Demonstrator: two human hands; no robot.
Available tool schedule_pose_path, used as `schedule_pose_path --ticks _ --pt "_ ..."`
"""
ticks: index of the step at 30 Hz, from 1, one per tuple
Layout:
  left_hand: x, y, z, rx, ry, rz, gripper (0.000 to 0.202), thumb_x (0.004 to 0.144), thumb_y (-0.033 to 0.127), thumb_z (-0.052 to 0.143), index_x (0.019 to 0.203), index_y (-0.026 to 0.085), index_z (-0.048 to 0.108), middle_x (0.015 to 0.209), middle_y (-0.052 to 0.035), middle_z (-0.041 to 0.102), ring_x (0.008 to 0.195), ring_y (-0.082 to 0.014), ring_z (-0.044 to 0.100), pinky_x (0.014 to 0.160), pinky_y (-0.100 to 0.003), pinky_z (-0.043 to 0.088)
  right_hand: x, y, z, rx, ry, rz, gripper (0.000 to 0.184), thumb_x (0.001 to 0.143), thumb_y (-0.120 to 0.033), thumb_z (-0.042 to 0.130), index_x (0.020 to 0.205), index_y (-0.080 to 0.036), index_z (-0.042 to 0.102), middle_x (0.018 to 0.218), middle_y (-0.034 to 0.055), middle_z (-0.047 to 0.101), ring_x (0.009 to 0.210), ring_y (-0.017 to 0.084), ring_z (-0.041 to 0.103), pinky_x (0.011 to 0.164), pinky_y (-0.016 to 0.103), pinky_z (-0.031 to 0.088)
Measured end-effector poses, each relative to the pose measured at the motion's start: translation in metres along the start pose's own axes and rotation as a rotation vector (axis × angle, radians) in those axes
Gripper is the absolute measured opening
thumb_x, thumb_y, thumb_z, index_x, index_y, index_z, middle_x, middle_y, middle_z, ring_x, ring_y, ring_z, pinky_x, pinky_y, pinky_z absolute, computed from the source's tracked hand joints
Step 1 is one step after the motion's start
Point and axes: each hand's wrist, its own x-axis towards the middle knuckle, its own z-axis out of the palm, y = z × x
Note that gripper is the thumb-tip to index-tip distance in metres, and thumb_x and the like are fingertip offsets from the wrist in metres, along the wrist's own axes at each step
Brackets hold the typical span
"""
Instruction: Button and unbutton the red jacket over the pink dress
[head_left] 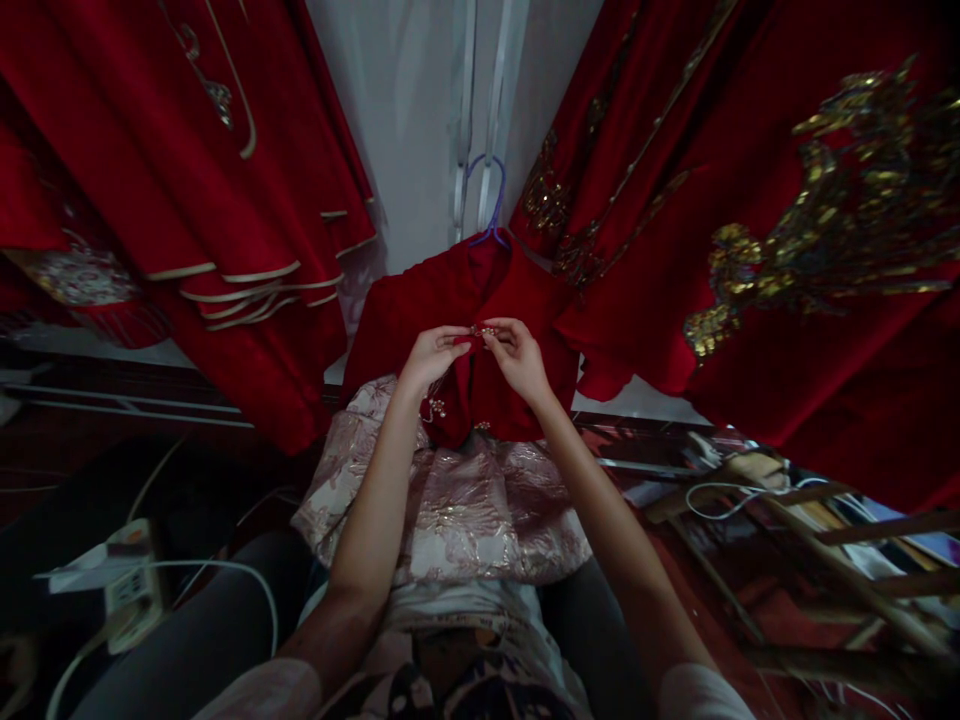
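Note:
A red jacket (405, 300) with a pale pink and gold brocade lower part (457, 500) hangs in front of me on a purple hanger (501, 190). At its front opening, my left hand (436, 355) is closed in a pinch on one end of a small gold beaded ornament (487, 332). My right hand (517, 352) pinches the same ornament from the other side. Both sets of fingertips nearly meet, and they partly hide it. Lower on the jacket, below my left hand, dangles a gold flower-like trim (438, 407). The brocade spreads down toward my lap.
Red garments with gold edging (247, 200) hang at the left, and red ones with gold sequins (750, 270) at the right. Behind is a white cabinet door (397, 120). A power strip (135, 590) with white cables lies lower left; a wooden chair frame (847, 570) stands lower right.

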Motion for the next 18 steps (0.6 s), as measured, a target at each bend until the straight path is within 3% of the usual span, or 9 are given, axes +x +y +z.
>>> schedule_pose_path --ticks 8,14,18 --pt "0.001 0.002 -0.008 0.047 0.057 0.011 0.028 0.062 0.011 0.07 0.09 0.014 0.07 0.095 -0.0071 0.071 0.085 -0.0151 0.064 0.09 -0.033 0.047 0.002 0.0 0.009 0.019 0.03 0.004 0.025 0.084 -0.041 0.06 0.101 -0.022 0.061 0.104 0.0053 0.062 0.084 0.014 0.062 0.069 0.028 0.057" --pt "0.0 0.006 -0.008 0.039 0.111 -0.029 0.019 0.07 0.016 0.06 0.087 0.014 0.069 0.076 -0.002 0.068 0.07 -0.0112 0.061 0.074 -0.025 0.047 -0.005 -0.005 0.006 0.004 0.033 -0.011 0.02 0.084 -0.036 0.06 0.098 -0.022 0.058 0.1 0.0036 0.062 0.084 0.013 0.062 0.072 0.026 0.055" --pt "-0.003 0.01 -0.001 0.02 0.101 0.002 0.015 0.07 0.017 0.061 0.084 0.015 0.066 0.073 -0.0005 0.067 0.07 -0.0101 0.061 0.07 -0.022 0.047 -0.014 -0.01 0.009 0.022 0.086 -0.033 0.023 0.084 -0.035 0.06 0.101 -0.024 0.05 0.105 0.0029 0.06 0.087 0.013 0.061 0.07 0.024 0.054"
